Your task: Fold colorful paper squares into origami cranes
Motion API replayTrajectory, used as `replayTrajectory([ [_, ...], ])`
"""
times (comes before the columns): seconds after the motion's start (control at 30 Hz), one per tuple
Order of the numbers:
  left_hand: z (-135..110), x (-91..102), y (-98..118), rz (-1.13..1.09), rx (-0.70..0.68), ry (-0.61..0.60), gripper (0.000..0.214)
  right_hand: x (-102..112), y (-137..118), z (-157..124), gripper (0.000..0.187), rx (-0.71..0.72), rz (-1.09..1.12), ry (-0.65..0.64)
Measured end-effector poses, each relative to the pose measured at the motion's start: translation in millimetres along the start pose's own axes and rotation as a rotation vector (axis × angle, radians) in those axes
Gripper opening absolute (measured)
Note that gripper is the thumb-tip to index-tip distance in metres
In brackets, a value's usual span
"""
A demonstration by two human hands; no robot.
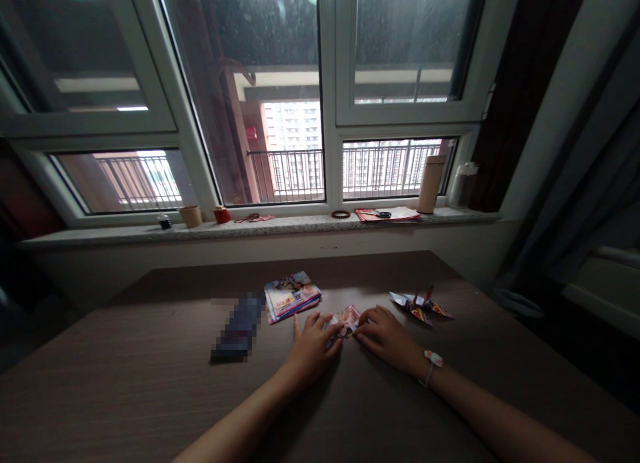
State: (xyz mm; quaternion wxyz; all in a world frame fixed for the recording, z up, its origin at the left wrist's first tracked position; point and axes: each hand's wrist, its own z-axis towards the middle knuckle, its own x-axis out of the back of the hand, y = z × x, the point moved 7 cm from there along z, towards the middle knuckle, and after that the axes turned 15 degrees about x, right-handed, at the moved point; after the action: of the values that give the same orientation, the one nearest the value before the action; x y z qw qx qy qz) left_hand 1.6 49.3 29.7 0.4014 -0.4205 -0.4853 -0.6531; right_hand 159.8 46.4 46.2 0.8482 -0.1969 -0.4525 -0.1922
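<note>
A small folded piece of printed paper [346,320] lies on the table between my two hands. My left hand [311,346] grips its left side with thumb and forefinger, the other fingers resting apart on the tabletop. On the right side, my right hand [387,333] pinches the paper's edge with its fingers bent together. A band with a pale ornament circles my right wrist. Beyond my left hand is a stack of colourful printed sheets [293,295]. Folded paper cranes [420,306] stand beyond my right hand. My fingers partly hide the paper's edges.
A blurred dark object [239,330] lies left of the stack on the brown table [165,330]. Along the windowsill [300,226] are a paper cup [190,216], a red spool [221,214], a ring-shaped bracelet [341,214], scissors [383,214] on papers, and a tan bottle [431,185].
</note>
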Motion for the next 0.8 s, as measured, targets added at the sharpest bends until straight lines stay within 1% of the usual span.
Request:
replayTrajectory([
  [0.17, 0.9, -1.7, -1.1, 0.015, 0.012, -0.014, 0.036, 8.0, 14.9, -3.0, 0.02, -0.104, -0.093, 0.055],
  [0.27, 0.7, -1.9, -0.9, 0.023, 0.018, -0.024, 0.037, 10.5, 18.5, -5.1, 0.019, -0.143, -0.121, 0.069],
  [0.33, 0.4, -1.2, -0.6, 0.029, 0.024, -0.019, 0.038, 9.9, 14.4, -4.6, 0.015, -0.11, -0.124, 0.066],
  [0.43, 0.8, 0.5, -2.2, 0.043, 0.056, 0.004, 0.042, 6.8, 2.5, -2.9, 0.01, -0.02, -0.107, 0.044],
  [0.57, 2.1, -1.8, -3.2, 0.045, 0.054, -0.014, 0.04, 3.4, -12.3, -1.6, 0.023, 0.07, -0.041, 0.021],
  [0.63, 2.6, -3.4, -3.3, 0.042, 0.04, -0.025, 0.04, 1.0, -16.9, -0.8, 0.026, 0.102, -0.01, -0.008],
  [0.7, 2.8, -4.2, -3.9, 0.04, 0.039, -0.024, 0.04, -0.5, -16.4, -0.2, 0.022, 0.095, 0.0, -0.028],
  [0.8, 2.6, -4.6, -4.0, 0.047, 0.04, -0.018, 0.039, 2.0, -6.2, -0.4, 0.017, 0.023, -0.034, -0.003],
])
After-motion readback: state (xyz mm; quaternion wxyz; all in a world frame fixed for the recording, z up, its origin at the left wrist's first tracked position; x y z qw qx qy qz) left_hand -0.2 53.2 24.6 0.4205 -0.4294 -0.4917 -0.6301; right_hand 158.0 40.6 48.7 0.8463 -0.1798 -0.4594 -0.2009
